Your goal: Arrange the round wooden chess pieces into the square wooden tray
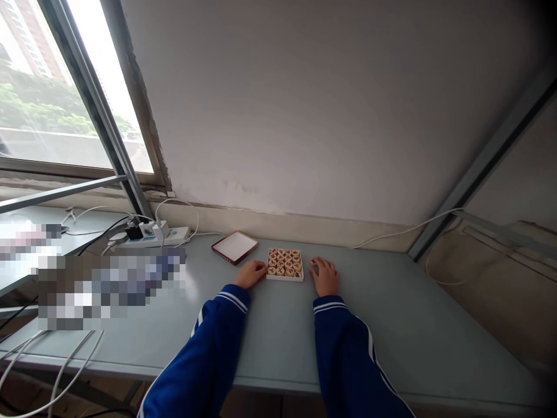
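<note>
A shallow white box (278,278) sits on the desk between my hands, filled with rows of round wooden Chinese chess pieces (281,271) marked with characters. My left hand (251,274) is at the box's left side, its fingers curled together and its fingertips against the edge. To the right of the box, a small gap away, my right hand (325,277) rests on the desk with thumb and fingers apart. A tiny red spot shows by its thumb, too small to identify. Behind my left hand lies the dark-red-edged box lid (235,247), pale inside facing up.
The grey-green desk (278,331) runs along the wall. A white power strip (176,235) with plugs and cables stands at the back left, near a blurred-out patch. Metal frame posts (452,203) rise at both sides. Loose cables (69,360) hang over the front left edge.
</note>
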Motion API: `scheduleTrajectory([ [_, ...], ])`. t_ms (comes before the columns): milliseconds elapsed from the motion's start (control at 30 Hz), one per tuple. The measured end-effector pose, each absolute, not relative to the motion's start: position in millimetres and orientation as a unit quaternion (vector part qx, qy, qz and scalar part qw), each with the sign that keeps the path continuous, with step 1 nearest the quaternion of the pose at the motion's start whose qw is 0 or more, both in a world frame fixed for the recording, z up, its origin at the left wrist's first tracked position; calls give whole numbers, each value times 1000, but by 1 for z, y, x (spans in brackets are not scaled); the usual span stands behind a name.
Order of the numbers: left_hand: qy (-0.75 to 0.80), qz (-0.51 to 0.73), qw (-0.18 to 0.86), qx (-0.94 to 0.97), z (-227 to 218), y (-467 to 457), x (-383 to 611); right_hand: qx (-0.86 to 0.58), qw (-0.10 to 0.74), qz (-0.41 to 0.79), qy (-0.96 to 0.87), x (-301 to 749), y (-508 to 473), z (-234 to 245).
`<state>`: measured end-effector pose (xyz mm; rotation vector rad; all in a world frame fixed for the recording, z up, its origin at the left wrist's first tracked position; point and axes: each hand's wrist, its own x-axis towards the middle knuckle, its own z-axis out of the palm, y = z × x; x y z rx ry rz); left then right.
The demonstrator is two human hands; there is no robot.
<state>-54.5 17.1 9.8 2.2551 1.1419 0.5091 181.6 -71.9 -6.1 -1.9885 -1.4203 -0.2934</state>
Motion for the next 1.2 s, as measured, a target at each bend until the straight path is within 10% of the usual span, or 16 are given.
scheduleTrajectory([
  [1200, 418, 202, 272, 843, 13, 14, -55, -685, 316, 31, -656, 175, -82, 19],
])
